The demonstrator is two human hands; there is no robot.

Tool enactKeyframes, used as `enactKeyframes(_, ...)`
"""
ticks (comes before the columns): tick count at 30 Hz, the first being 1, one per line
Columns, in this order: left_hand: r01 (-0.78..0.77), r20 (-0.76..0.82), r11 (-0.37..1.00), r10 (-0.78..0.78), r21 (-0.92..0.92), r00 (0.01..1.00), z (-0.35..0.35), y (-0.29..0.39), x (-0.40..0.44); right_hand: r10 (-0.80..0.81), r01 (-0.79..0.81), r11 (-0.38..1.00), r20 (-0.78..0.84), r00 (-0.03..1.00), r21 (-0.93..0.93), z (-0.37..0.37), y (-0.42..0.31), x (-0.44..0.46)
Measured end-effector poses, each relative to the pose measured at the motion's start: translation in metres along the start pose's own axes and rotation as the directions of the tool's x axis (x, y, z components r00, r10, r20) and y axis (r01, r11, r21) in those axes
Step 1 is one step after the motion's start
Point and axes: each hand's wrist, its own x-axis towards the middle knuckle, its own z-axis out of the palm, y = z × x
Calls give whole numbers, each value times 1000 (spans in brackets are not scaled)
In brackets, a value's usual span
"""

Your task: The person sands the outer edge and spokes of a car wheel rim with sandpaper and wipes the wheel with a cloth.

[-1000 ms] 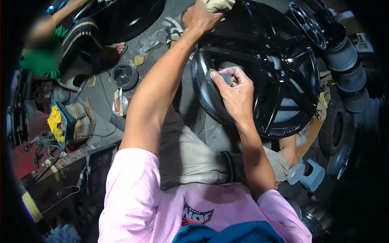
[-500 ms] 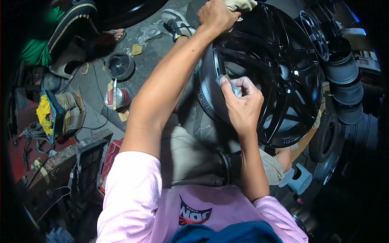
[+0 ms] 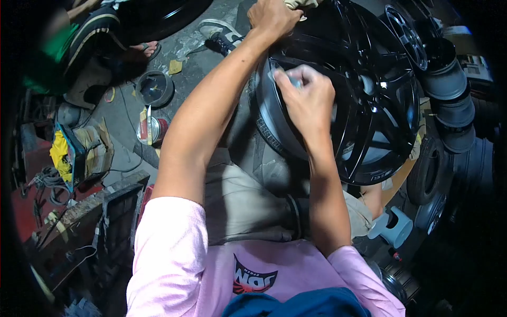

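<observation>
Glossy black coats the spoked wheel [image 3: 351,79], which lies before the person with its face turned up toward the head camera; along its left edge the black gives way to a duller grey band. At the wheel's far left edge, the left hand [image 3: 274,20] is closed on a bunched beige cloth [image 3: 302,4], partly cut off by the top of the view. Nearer the person, at the wheel's left edge, the right hand [image 3: 310,94] pinches a small greyish pad [image 3: 297,83] between thumb and bent fingers; blur hides the pad's outline, and I cannot tell whether it presses on the surface.

Left of the wheel, on the floor, are a grey shoe [image 3: 224,31], a dark round bowl [image 3: 169,91] and a red-sided can [image 3: 162,126] with a slim tool [image 3: 149,122] across its top. Farther left of the wheel are a yellow cloth [image 3: 61,154] and, beyond it, another person's sandalled foot [image 3: 148,50].

Right of the wheel stand stacked rims [image 3: 446,79], with a tyre [image 3: 434,174] just beside it and a pale blue stool [image 3: 402,227] nearer the wearer.
</observation>
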Motion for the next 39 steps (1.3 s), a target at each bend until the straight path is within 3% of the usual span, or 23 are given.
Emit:
enactKeyframes(3,4,-20,999,-3,43,1000,1,-1,1,35,-35,998,-2,999,47,1,-3,7)
enactKeyframes(5,21,25,1000,-21,-4,999,-11,9,0,-92,99,994,133,987,-48,-21,5,-11)
enactKeyframes(8,41,51,999,-39,-29,998,-8,4,2,-26,72,987,303,952,-142,-78,13,-62)
enactKeyframes(12,31,39,999,-29,-42,999,-8,4,-1,-21,61,970,169,985,-235,-129,31,-114)
enactKeyframes(13,77,54,996,-79,35,995,-9,7,0,-16,52,971,157,987,-232,-137,37,-120)
enactKeyframes(17,37,14,999,-37,0,999,-18,19,-12,157,-154,987,64,986,-48,-158,59,-132)
enactKeyframes(18,16,18,1000,-16,6,1000,-20,16,-9,215,-217,976,67,974,34,-159,64,-132)
enactKeyframes(19,-311,34,948,314,-71,949,-20,2,-7,165,-168,981,42,985,96,-159,70,-133)
enactKeyframes(21,-421,150,903,429,-86,891,-25,-37,-13,164,-167,968,28,986,188,-159,77,-135)
enactKeyframes(23,-195,287,980,194,-25,938,-49,-37,-60,168,-176,927,54,984,332,-159,81,-136)
enactKeyframes(25,89,406,992,-117,87,906,-78,-15,-114,183,-190,906,54,982,379,-159,90,-134)
enactKeyframes(27,184,489,977,-108,-109,865,-83,-17,-165,209,-213,865,59,976,454,-157,89,-131)
enactKeyframes(29,185,417,933,-42,-308,908,-86,23,-222,187,-177,883,21,982,436,-156,91,-130)
enactKeyframes(30,270,414,858,-75,-437,907,-66,9,-249,162,-146,907,-8,987,394,-156,92,-130)
enactKeyframes(31,396,513,851,-181,-346,839,-75,31,-270,164,-144,904,-15,986,404,-156,93,-131)
enactKeyframes(34,429,550,761,-115,-486,827,-46,52,-334,174,-146,873,-16,985,466,-158,97,-135)
enactKeyframes(35,526,628,725,-166,-445,760,-42,67,-350,171,-134,874,-37,985,468,-160,98,-137)
enactKeyframes(36,569,696,684,-124,-457,707,-33,74,-361,171,-135,874,-36,985,467,-161,96,-139)
enactKeyframes(39,601,784,712,-116,-363,610,-20,82,-374,243,-193,839,-33,970,508,-168,93,-146)
